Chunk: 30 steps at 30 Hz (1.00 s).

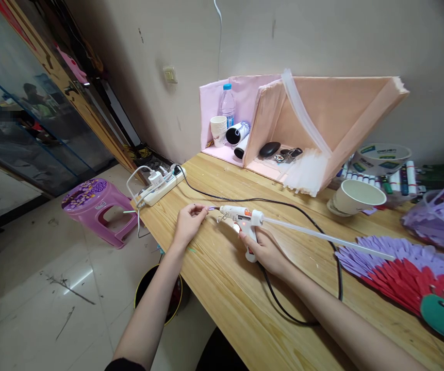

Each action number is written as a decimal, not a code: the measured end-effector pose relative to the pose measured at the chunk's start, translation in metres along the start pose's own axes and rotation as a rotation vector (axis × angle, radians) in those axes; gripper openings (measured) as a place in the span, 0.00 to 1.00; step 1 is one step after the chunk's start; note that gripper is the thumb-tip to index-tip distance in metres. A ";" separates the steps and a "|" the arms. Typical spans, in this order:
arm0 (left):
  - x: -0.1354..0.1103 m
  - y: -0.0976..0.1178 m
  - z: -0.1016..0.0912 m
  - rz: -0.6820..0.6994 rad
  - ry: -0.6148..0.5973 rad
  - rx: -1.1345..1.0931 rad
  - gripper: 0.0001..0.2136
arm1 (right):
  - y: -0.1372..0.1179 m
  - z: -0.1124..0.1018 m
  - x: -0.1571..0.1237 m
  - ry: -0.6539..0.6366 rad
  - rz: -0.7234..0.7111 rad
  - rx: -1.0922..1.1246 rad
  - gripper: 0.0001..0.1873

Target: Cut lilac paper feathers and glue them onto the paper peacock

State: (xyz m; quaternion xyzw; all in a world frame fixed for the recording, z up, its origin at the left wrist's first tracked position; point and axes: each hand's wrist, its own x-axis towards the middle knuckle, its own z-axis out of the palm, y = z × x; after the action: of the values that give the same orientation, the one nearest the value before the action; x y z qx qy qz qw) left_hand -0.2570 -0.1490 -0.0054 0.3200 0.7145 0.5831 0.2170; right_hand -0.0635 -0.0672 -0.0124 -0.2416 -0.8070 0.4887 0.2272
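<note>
My right hand (267,251) grips the handle of a white glue gun (242,218) held just above the wooden table (222,288). A long clear glue stick (322,237) sticks out of its back toward the right. The gun's nozzle points left at a small purple piece (211,208) pinched between the fingers of my left hand (188,223). The gun's black cord (283,203) loops over the table to a white power strip (163,186) at the left edge.
A paper fan of purple and red petals (411,275) lies at the right. A white paper bowl (357,198), a bag of purple cut-outs (440,216), pink and peach foam dividers (314,123) with cups and a bottle stand behind. A purple stool (98,206) and a bin (160,296) are on the floor.
</note>
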 end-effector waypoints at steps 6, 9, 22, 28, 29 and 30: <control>0.000 0.000 0.000 0.003 -0.003 0.006 0.11 | 0.001 0.001 0.000 0.000 0.012 0.017 0.15; 0.000 0.001 0.000 0.005 -0.004 0.005 0.11 | 0.001 0.001 -0.001 0.004 0.018 0.020 0.15; -0.001 0.003 -0.001 -0.005 0.007 -0.031 0.13 | 0.003 -0.001 0.005 0.057 0.026 0.011 0.16; -0.008 0.013 0.000 -0.090 -0.040 -0.115 0.16 | 0.013 -0.006 0.063 0.243 0.013 -0.251 0.17; -0.011 0.016 0.001 -0.109 -0.052 -0.142 0.16 | 0.014 -0.006 0.074 0.270 0.017 -0.313 0.15; -0.014 0.020 0.003 -0.128 -0.067 -0.173 0.17 | 0.016 -0.005 0.084 0.289 0.009 -0.359 0.14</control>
State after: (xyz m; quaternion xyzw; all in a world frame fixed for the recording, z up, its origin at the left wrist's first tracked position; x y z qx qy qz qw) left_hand -0.2415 -0.1546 0.0124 0.2732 0.6726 0.6167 0.3044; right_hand -0.1230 -0.0062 -0.0134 -0.3493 -0.8389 0.2988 0.2915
